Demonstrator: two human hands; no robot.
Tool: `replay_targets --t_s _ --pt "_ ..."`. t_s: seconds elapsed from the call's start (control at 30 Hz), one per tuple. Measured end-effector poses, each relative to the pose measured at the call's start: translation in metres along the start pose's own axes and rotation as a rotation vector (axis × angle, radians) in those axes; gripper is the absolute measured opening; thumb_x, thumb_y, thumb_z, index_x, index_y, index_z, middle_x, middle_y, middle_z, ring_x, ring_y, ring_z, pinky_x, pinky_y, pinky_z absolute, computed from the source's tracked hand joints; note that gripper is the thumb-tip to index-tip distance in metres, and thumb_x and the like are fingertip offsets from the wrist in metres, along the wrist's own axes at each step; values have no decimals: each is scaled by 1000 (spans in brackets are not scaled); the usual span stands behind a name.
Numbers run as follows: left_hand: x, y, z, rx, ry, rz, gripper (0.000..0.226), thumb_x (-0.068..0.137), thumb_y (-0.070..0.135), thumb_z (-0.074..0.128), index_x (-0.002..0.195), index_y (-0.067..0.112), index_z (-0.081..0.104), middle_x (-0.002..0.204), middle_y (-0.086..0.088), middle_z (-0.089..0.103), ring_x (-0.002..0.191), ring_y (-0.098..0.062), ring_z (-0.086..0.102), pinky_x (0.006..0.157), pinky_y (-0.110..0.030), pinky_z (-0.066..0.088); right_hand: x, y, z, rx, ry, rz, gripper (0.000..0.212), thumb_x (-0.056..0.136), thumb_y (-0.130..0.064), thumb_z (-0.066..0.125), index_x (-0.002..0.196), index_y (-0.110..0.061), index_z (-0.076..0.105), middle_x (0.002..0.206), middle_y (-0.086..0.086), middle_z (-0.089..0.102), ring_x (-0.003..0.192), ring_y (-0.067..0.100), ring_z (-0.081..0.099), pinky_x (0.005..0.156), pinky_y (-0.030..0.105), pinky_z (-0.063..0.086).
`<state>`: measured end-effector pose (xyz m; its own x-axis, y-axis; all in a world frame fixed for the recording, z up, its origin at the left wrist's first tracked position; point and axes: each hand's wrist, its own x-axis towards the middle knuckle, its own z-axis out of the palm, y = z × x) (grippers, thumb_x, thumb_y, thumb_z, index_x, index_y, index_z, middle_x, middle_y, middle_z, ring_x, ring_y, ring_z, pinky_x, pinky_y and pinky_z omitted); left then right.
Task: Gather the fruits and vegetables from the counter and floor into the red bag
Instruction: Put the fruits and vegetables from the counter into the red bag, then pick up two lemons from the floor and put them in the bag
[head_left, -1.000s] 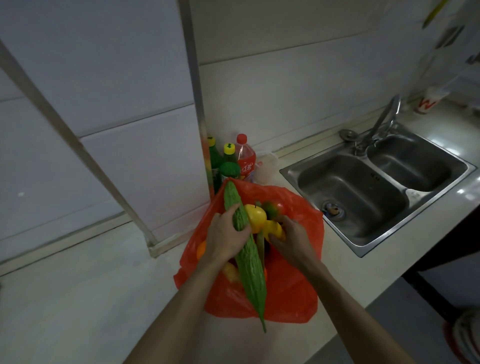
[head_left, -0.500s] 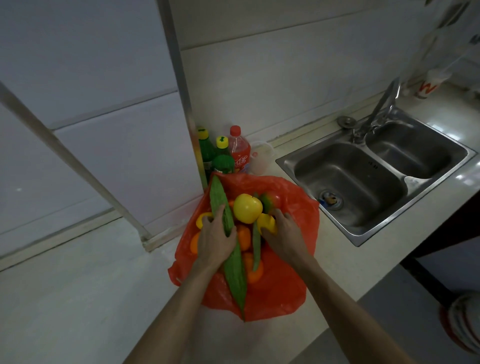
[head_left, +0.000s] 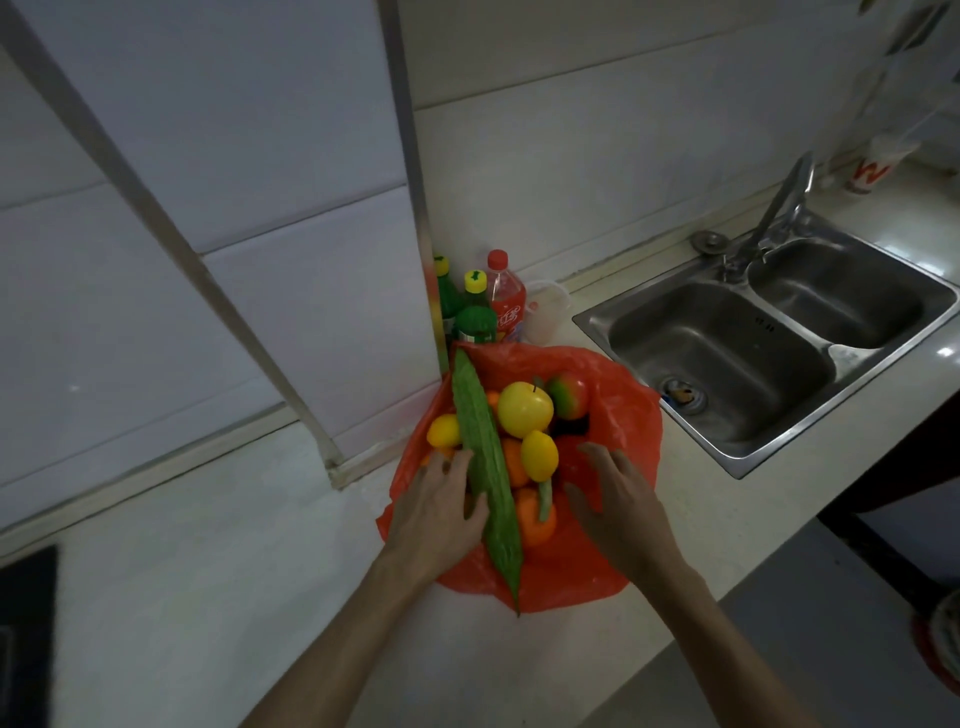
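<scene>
Counter (head_left: 208, 597): left fingers (head_left: 452, 467) spread, touching gourd (head_left: 480, 441) atop red bag (head_left: 623, 415); right fingers (head_left: 615, 465) relaxed over bag, empty

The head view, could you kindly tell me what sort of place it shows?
Most likely a home kitchen: a steel double sink with a tap is set into a pale counter, drink bottles stand against the wall, and a red bag holds fruit.
</scene>
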<state>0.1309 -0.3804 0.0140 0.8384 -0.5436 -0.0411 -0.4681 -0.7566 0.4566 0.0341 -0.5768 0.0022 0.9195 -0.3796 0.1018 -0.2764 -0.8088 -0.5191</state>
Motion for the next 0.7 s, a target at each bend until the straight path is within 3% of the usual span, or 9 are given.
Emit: replay_targets --t_s 0.33,0.43,0.7 --pt "-58 -36 -11 120 -56 108 48 88 44 46 132 25 40 117 -1 51 107 -21 52 76 -34 47 -78 -39 11 -62 44 -2 42 86 -30 64 125 -16 53 111 7 60 97 28 60 67 37 54" --pt "-79 -47 -18 121 -107 134 50 89 44 46 134 23 39 122 -3 50 111 -23 51 82 -36 48 -109 -48 15 -63 124 75 45 83 -26 68 123 -15 53 109 9 61 96 29 60 64 37 52" --pt "-136 -71 -32 149 -216 331 48 87 37 47 131 21 38 121 -6 49 109 -26 51 83 -37 48 -220 -80 35 -18 249 342 43 85 -22 67 124 -12 54 102 9 59 87 26 60 73 42 53"
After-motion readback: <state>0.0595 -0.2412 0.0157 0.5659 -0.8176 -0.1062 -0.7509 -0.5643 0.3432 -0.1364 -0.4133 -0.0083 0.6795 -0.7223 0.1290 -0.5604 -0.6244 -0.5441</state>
